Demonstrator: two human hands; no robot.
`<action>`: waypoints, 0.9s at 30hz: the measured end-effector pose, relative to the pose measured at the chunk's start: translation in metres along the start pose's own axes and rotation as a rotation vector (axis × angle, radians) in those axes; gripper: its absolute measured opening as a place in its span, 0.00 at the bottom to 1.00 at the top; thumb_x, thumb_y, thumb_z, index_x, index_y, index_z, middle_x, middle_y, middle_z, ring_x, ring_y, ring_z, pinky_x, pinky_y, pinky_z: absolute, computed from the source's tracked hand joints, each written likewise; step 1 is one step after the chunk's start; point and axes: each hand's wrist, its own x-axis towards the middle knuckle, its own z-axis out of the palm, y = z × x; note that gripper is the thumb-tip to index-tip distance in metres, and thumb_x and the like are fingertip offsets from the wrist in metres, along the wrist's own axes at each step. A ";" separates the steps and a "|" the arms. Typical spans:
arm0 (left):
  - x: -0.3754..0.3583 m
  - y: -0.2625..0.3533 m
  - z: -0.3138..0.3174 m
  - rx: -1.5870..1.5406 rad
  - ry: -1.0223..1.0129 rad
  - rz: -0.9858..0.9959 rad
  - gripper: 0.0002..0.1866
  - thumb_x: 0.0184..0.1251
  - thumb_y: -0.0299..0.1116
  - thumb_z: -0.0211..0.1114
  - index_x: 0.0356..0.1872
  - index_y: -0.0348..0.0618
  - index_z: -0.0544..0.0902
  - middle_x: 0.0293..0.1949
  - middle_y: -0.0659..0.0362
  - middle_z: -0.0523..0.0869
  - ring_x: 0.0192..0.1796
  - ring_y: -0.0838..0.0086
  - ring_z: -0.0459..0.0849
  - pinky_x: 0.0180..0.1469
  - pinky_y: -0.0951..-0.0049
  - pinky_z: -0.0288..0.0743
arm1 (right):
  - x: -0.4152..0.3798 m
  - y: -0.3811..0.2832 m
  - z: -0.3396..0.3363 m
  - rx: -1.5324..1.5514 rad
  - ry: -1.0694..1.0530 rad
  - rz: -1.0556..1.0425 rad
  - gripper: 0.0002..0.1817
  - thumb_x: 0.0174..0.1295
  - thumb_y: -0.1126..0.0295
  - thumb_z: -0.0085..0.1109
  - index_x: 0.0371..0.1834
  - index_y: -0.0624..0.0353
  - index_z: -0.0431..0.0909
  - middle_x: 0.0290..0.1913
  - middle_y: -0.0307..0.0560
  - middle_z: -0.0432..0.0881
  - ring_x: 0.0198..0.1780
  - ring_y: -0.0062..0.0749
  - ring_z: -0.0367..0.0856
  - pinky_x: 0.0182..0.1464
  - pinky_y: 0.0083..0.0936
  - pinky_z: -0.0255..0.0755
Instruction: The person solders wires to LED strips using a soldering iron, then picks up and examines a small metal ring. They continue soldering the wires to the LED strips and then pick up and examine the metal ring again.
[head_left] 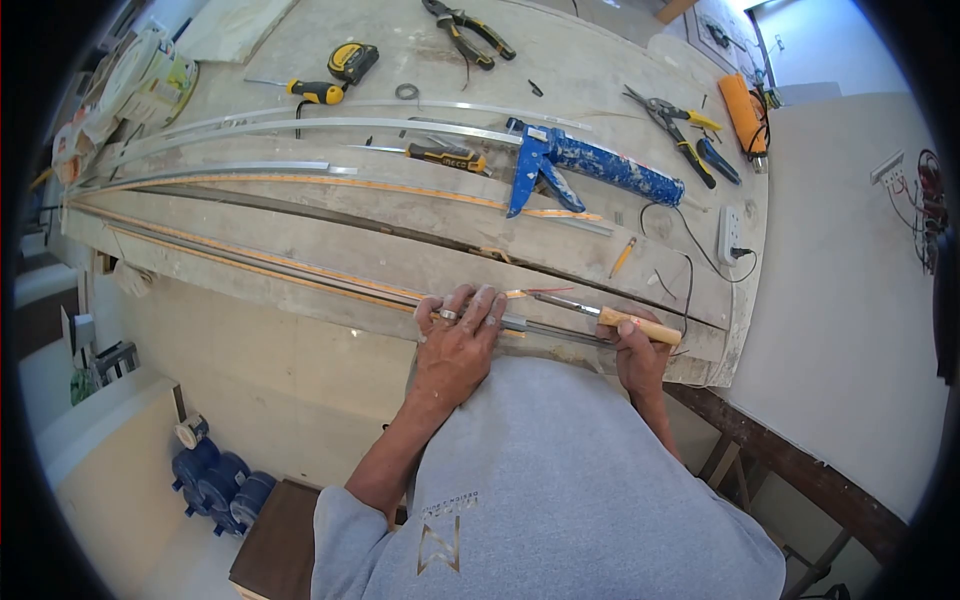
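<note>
My right hand (642,362) is closed around the wooden handle of a soldering iron (650,325), whose metal shaft points left. Its tip lies near a thin red wire (548,290) at the end of an LED strip (300,271). With bent fingers, my left hand (456,338) presses and grips that strip along the table's near edge; the fingertips partly cover it. An aluminium profile (516,323) runs under and beside the left hand. What exactly the iron's tip touches is too small to tell.
A blue caulking gun (610,170), a pencil (623,257), a tape measure (353,63), screwdrivers (318,92) and pliers (470,32) lie across the worktable (400,225). A power strip (732,235) with a plugged cord sits at right. Buckets (165,80) stand far left.
</note>
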 end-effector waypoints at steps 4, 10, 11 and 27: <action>0.000 0.001 -0.001 -0.003 -0.002 -0.003 0.22 0.56 0.35 0.69 0.55 0.48 0.82 0.57 0.64 0.77 0.63 0.71 0.72 0.61 0.56 0.54 | -0.001 0.000 -0.001 -0.001 -0.007 0.019 0.17 0.62 0.73 0.62 0.50 0.72 0.76 0.43 0.57 0.85 0.42 0.39 0.86 0.50 0.36 0.80; 0.001 0.001 0.000 0.002 -0.005 0.000 0.22 0.56 0.35 0.69 0.55 0.48 0.82 0.57 0.65 0.77 0.63 0.71 0.72 0.61 0.56 0.54 | 0.000 0.000 -0.002 -0.018 -0.002 0.019 0.17 0.62 0.72 0.62 0.50 0.72 0.76 0.44 0.57 0.85 0.43 0.40 0.86 0.50 0.36 0.81; 0.001 0.001 0.000 0.002 -0.004 -0.001 0.22 0.56 0.35 0.69 0.55 0.48 0.82 0.57 0.65 0.77 0.63 0.71 0.72 0.61 0.56 0.54 | 0.000 0.000 -0.001 -0.022 -0.004 0.021 0.17 0.62 0.72 0.62 0.50 0.72 0.76 0.44 0.58 0.85 0.43 0.40 0.85 0.50 0.37 0.81; 0.001 0.000 0.000 0.027 -0.004 0.005 0.23 0.56 0.36 0.69 0.55 0.49 0.82 0.57 0.65 0.77 0.63 0.72 0.72 0.61 0.57 0.55 | 0.000 0.003 -0.004 0.058 0.003 0.019 0.15 0.63 0.74 0.61 0.50 0.71 0.76 0.44 0.57 0.83 0.44 0.41 0.85 0.49 0.40 0.82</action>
